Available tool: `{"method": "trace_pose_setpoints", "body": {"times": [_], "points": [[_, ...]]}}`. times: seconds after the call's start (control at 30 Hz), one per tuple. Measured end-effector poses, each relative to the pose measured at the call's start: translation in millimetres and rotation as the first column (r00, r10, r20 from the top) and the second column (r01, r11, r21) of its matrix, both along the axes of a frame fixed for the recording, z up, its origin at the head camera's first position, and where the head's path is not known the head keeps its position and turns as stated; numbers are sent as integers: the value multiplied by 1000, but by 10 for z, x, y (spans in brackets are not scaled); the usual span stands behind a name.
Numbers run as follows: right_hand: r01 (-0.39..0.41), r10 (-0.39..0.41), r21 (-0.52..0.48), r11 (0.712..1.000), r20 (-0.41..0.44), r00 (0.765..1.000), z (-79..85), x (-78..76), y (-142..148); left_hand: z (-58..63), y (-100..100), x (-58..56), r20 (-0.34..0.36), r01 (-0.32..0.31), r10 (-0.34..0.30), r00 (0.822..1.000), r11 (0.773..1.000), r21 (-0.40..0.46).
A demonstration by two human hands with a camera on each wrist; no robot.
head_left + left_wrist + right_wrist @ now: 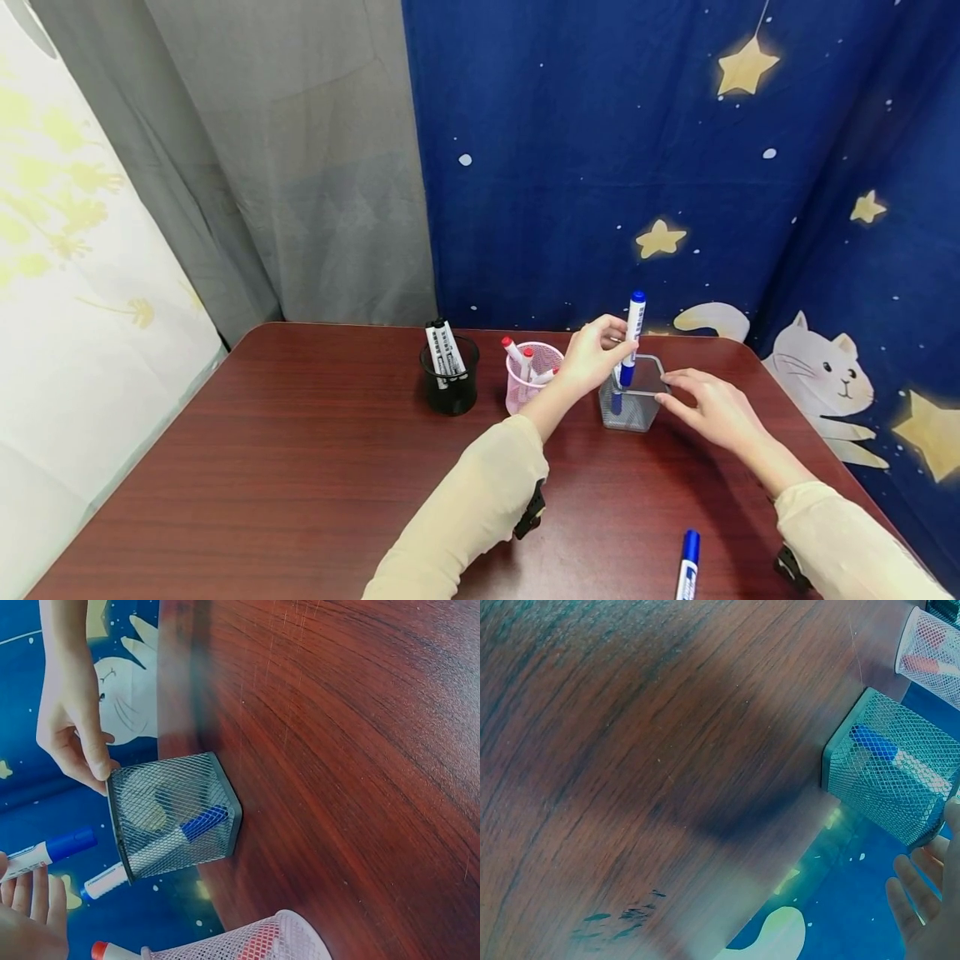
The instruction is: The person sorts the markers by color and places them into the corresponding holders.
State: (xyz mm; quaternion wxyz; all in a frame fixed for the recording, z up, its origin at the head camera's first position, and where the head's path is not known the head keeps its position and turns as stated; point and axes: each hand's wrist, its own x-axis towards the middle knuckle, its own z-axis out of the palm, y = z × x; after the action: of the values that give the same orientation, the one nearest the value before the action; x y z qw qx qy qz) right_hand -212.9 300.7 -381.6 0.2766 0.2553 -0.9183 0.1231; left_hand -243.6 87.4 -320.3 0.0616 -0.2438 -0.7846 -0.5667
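Note:
My left hand (592,358) pinches a blue-and-white marker (636,321) between thumb and fingers. It stands nearly upright, its lower blue end over the opening of a square grey mesh pen holder (633,412). Inside that holder leans another blue marker (161,849), visible through the mesh. At the holder's right side my right hand (712,406) pinches the rim with thumb and forefinger, the other fingers loosely spread in the right wrist view. A third blue marker (687,567) lies on the table near the bottom edge of the head view.
Left of the grey holder stands a pink round mesh holder (517,395) with red-capped markers. Farther left is a black round mesh holder (450,400) with black-and-white markers. All stand toward the back of the brown table (300,467), with a blue curtain (525,208) behind.

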Motion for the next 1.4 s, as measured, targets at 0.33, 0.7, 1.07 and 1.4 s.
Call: {"method": "trace_pose_setpoints", "body": {"times": [0.33, 0.7, 1.07, 1.4], "points": [[-5, 5, -4, 1000, -10, 1000, 1, 11, -2, -82, 41, -29, -2, -47, 47, 999, 998, -31], [-14, 14, -6, 1000, -11, 1000, -6, 11, 1, -135, 93, -32, -50, -47, 45, 998, 998, -39], [-22, 22, -8, 1000, -33, 999, -16, -4, 11, -132, 124, 12, -103, -96, 85, 991, 989, -110], [-29, 29, -2, 1000, -46, 999, -26, -22, 29, -64, 81, 178, -327, -111, 75, 942, 990, -90]]}}
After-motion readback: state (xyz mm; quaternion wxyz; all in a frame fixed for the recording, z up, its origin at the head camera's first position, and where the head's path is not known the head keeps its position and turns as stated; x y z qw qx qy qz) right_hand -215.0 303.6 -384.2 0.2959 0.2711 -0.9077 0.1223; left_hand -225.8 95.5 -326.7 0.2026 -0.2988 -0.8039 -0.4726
